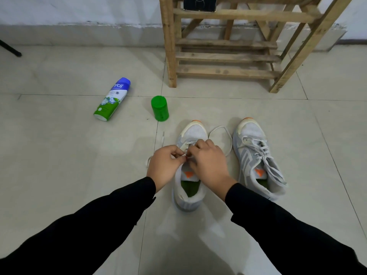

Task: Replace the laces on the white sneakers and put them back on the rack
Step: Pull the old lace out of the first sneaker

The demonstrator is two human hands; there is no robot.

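Two white sneakers stand side by side on the tiled floor, toes pointing away from me. Over the left sneaker (191, 133), my left hand (165, 167) and my right hand (208, 163) meet above the eyelets, fingertips pinching the white lace (220, 128). That lace loops out to the right between the shoes, and one end trails on the floor at the left. The right sneaker (258, 159) is fully laced, with its laces lying loose over the tongue. The wooden rack (224, 56) stands behind the shoes.
A blue, white and green spray can (112, 99) lies on its side at the left. Its green cap (159, 108) sits on the floor just ahead of the left sneaker. A dark object (199, 3) rests on an upper rack shelf. A black stand leg (10, 49) shows at the far left.
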